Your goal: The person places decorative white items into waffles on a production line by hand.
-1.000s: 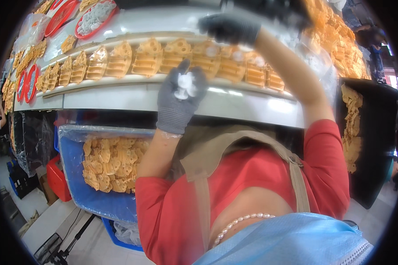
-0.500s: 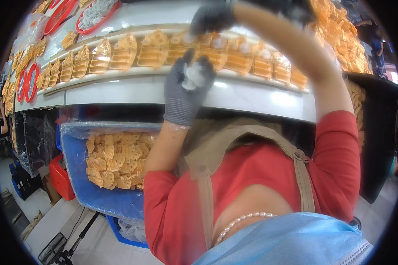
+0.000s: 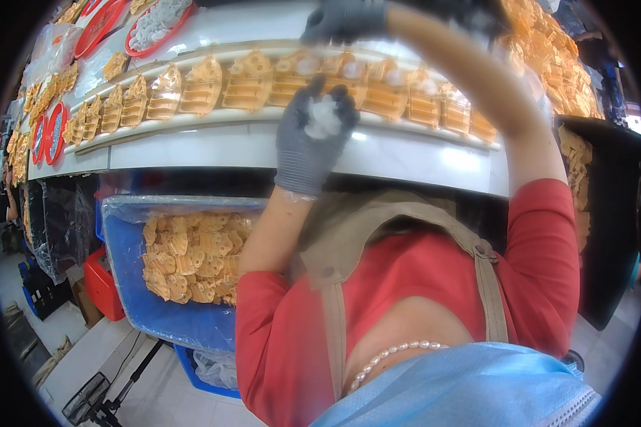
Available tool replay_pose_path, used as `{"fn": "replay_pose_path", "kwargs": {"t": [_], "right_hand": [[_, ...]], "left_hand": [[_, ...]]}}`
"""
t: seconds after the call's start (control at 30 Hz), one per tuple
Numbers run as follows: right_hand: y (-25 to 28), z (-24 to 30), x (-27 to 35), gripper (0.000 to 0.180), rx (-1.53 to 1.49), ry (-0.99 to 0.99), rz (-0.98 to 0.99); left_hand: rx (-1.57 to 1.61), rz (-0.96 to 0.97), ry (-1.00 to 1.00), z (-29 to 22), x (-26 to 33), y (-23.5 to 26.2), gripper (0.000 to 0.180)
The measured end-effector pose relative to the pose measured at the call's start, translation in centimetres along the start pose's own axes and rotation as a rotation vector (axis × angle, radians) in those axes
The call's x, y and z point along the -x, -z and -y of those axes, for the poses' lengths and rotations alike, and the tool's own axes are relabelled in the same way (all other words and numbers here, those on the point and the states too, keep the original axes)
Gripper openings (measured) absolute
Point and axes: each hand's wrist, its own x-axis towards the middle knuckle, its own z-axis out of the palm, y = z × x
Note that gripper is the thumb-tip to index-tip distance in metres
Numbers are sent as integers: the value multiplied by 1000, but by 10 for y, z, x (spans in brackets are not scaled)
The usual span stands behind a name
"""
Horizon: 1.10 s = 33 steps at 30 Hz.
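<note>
In the cupped palm of my left hand (image 3: pixel 308 142), gloved in grey, lie several small white round plastic pieces (image 3: pixel 323 117). Its fingers curl up around them, just at the near edge of a row of orange moulded plastic parts (image 3: pixel 248 82). My right hand (image 3: pixel 345 21), also in a dark glove, is stretched over the far side of the row. Motion smears its fingers, and whether they hold a piece is unclear. White round pieces (image 3: pixel 394 76) sit on several orange parts beneath and right of my hands; the parts farther left have none.
A white-edged rail (image 3: pixel 92 142) carries the row along the bench. Red trays of white pieces (image 3: pixel 157 25) stand at the far left. Below the bench a blue bin (image 3: pixel 185 324) holds orange parts. Orange parts pile up (image 3: pixel 548 64) at the far right, above a black container (image 3: pixel 612 213).
My left hand has shifted slightly right with the white pieces in its palm. Over the far side of the row, my right hand has moved only a little, still blurred.
</note>
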Motion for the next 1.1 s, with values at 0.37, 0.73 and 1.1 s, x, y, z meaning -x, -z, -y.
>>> {"fn": "replay_pose_path", "kwargs": {"t": [0.37, 0.73, 1.1], "right_hand": [[-21, -37, 93, 27, 397, 602, -143], [1, -63, 136, 27, 521, 632, -148], [38, -60, 90, 22, 192, 297, -257]], "left_hand": [[-41, 183, -45, 26, -26, -5, 40], [-283, 241, -89, 72, -41, -10, 34], [-32, 110, 67, 36, -49, -14, 33]]}}
